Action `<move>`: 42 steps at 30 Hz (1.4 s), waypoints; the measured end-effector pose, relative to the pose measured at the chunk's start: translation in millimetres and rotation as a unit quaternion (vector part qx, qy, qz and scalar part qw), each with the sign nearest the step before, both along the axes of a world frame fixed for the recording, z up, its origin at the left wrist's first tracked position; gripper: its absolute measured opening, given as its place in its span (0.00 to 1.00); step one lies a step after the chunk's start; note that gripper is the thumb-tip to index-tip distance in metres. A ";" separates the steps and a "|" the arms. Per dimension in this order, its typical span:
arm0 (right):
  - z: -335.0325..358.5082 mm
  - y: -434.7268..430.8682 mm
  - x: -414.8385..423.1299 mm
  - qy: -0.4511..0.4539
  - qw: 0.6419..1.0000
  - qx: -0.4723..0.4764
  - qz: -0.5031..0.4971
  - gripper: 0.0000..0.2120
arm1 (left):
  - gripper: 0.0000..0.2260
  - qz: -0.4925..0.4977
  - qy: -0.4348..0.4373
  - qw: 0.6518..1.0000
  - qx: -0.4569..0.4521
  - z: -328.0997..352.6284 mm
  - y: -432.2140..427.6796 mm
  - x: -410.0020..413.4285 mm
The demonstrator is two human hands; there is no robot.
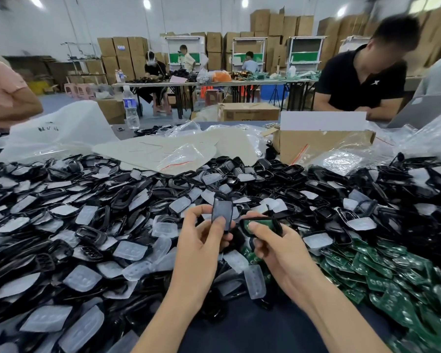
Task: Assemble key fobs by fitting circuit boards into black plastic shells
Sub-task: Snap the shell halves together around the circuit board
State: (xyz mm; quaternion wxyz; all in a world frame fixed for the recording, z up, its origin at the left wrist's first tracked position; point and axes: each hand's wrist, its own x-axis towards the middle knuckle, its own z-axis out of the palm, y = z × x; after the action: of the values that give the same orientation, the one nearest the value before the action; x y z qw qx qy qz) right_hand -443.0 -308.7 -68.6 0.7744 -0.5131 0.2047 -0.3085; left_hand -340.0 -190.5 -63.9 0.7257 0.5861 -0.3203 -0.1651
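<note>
My left hand (201,240) grips a black plastic shell (222,210) held upright, with a translucent button pad filling its frame and my thumb pressed on the pad's lower part. My right hand (278,248) holds a second black shell (262,224) lying flat with a green circuit board seated inside it, thumb pressing on the board. The two parts sit side by side, almost touching, above the pile.
Loose black shells and translucent pads (87,225) cover the table in front and to the left. Green circuit boards (392,271) are heaped at the right. A cardboard box (323,143), plastic bags and a water bottle (131,108) stand behind. A person in a black shirt (362,80) sits across.
</note>
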 end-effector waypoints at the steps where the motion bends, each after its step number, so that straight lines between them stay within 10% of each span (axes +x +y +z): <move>1: -0.3 -0.3 -0.8 0.004 1.000 -0.003 -0.002 0.07 | 0.06 0.000 -0.007 1.000 0.002 0.1 -0.2 -1.0; 42: 2.6 7.6 -10.4 0.106 0.974 -0.199 0.033 0.03 | 0.09 0.063 -0.272 0.949 0.145 -16.8 -0.6 -1.0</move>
State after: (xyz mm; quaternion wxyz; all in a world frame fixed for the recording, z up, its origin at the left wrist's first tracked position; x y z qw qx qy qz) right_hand -453.3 -301.1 -66.0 0.6407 -0.6930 0.2027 -0.2611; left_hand -341.0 -191.1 -80.7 0.5276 0.7265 -0.4404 0.0021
